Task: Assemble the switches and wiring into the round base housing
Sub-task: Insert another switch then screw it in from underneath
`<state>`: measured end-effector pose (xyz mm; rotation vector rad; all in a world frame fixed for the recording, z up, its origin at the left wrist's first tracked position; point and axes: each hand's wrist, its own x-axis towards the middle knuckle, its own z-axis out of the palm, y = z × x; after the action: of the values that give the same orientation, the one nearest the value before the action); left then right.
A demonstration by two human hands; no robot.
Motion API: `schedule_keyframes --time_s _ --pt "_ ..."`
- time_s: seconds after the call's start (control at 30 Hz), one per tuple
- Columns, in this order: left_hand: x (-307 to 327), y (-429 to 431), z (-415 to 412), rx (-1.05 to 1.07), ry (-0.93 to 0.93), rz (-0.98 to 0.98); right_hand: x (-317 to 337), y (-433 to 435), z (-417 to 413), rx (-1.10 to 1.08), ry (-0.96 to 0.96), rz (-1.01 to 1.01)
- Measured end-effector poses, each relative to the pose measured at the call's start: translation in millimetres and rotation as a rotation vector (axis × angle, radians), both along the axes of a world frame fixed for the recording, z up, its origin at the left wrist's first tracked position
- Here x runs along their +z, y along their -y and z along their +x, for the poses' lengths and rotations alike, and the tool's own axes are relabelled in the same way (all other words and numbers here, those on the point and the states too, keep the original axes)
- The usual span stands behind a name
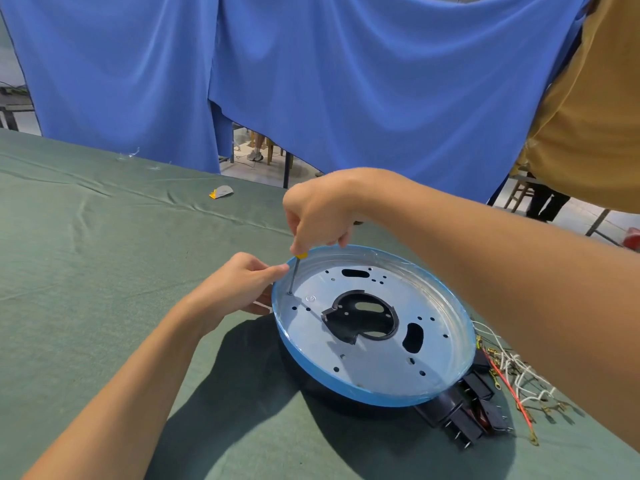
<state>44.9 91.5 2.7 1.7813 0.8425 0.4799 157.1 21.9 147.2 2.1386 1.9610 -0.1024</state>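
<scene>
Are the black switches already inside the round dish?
No, the black switches lie on the green cloth beside the round housing, outside its rim.

The right forearm comes in from the right edge and runs toward the far left, wrist bent sharply downward. The right hand [318, 216] hangs knuckles-up, fingers bunched round the handle of a screwdriver [294, 275] held nearly upright. The left forearm rises from the near left corner. The left hand [239, 285] lies just below the right, its fingers curled against the left rim of the round base housing [346, 386], forefinger tip beside the shaft.
</scene>
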Motion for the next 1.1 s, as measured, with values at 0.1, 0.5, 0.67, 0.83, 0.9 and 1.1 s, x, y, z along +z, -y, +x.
schedule_keyframes --time_s 0.1,0.5,0.67,0.83,0.9,1.1 --pt "-1 0 2 0.017 -0.021 0.013 -4 0 4 0.046 0.010 0.124" --pt "6 10 5 0.072 -0.137 -0.005 -7 12 2 0.058 0.019 0.122" --pt "3 18 14 0.218 -0.126 0.016 -24 18 3 0.040 -0.118 0.321" --pt "5 21 15 0.260 -0.140 0.016 -14 33 11 -0.040 -0.230 0.470" --pt "6 20 16 0.272 -0.147 0.021 -8 46 18 -0.050 -0.316 0.535" --pt "8 13 21 0.279 -0.152 0.017 -22 90 32 0.010 -0.430 0.551"
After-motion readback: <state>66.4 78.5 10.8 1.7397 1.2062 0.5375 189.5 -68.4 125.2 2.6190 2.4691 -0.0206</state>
